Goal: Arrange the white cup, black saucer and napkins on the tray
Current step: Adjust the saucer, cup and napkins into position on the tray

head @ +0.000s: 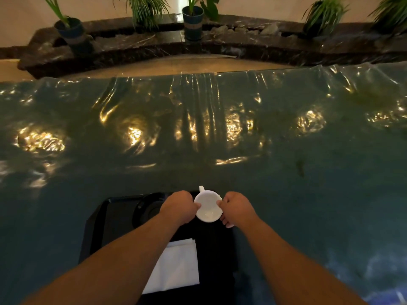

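A white cup (pixel 208 209) with its handle pointing away from me is held over the far right part of a black tray (pixel 99 227). My left hand (pixel 179 206) grips its left rim and my right hand (pixel 234 208) grips its right rim. A black saucer (pixel 147 209) lies on the tray at its far side, just left of my left hand and partly hidden by it. White folded napkins (pixel 176 265) lie on the near part of the tray, between my forearms.
The tray sits on a wide table under a shiny green plastic cover (pixel 220 133) with wrinkles and light glare. Beyond the table runs a dark marble ledge (pixel 154 42) with several potted plants (pixel 192 20).
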`<action>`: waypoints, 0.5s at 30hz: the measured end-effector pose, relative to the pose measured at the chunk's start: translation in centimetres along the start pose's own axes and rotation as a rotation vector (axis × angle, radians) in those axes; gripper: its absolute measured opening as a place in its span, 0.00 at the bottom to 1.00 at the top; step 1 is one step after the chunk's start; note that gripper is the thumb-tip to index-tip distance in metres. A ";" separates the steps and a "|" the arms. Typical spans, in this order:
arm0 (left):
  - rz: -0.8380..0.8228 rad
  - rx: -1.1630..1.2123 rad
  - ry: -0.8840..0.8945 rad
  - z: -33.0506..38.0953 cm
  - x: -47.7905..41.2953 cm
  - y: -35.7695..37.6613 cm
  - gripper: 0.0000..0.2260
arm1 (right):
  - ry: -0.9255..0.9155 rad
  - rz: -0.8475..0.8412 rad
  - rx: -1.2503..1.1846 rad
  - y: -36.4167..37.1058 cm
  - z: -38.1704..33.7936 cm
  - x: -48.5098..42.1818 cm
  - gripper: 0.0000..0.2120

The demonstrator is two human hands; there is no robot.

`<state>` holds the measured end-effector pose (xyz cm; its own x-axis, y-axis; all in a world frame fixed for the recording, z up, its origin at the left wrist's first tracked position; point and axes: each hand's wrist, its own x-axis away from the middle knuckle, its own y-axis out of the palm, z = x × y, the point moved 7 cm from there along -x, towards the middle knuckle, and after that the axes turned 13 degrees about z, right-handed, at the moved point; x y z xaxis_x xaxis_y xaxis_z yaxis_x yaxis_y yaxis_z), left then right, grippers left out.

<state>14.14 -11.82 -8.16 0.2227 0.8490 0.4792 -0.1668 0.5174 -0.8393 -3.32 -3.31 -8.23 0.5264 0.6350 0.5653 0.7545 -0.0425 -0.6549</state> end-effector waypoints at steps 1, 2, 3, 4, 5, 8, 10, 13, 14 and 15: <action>-0.007 -0.008 0.003 0.0 0.0 0.1 0.15 | -0.014 -0.002 0.025 -0.1 -0.2 -0.3 0.12; -0.018 -0.011 0.002 -0.1 0.1 0.2 0.15 | -0.028 0.000 0.051 -0.2 -0.4 -0.5 0.12; -0.035 -0.008 -0.001 -0.1 0.1 0.4 0.16 | -0.041 0.006 0.074 -0.3 -0.5 -0.7 0.12; -0.053 -0.001 -0.003 -0.2 0.2 0.6 0.16 | -0.053 0.010 0.094 -0.4 -0.8 -0.9 0.12; -0.067 0.010 -0.002 -0.2 0.3 0.7 0.16 | -0.067 0.018 0.108 -0.6 -1.0 -1.0 0.13; -0.087 0.038 0.015 -0.3 0.5 0.8 0.16 | -0.109 0.060 0.128 -0.8 -1.8 -1.1 0.13; -0.097 0.022 0.038 -0.5 0.7 0.7 0.19 | -0.131 0.101 0.163 -0.7 -1.9 -0.8 0.14; -0.036 0.027 0.054 -1.1 0.9 -0.1 0.25 | -0.150 0.160 0.144 -0.8 -1.4 0.2 0.18; 0.003 0.054 0.041 -1.3 0.9 -0.4 0.27 | -0.152 0.179 0.131 -0.9 -1.1 0.7 0.18; 0.045 0.078 0.030 -1.5 0.9 -0.8 0.29 | -0.147 0.189 0.119 -0.9 -0.7 1.0 0.17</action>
<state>15.88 -11.59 -7.45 0.2419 0.8686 0.4324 -0.2512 0.4865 -0.8368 -3.22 -3.16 -6.71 0.5842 0.7303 0.3541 0.5922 -0.0853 -0.8012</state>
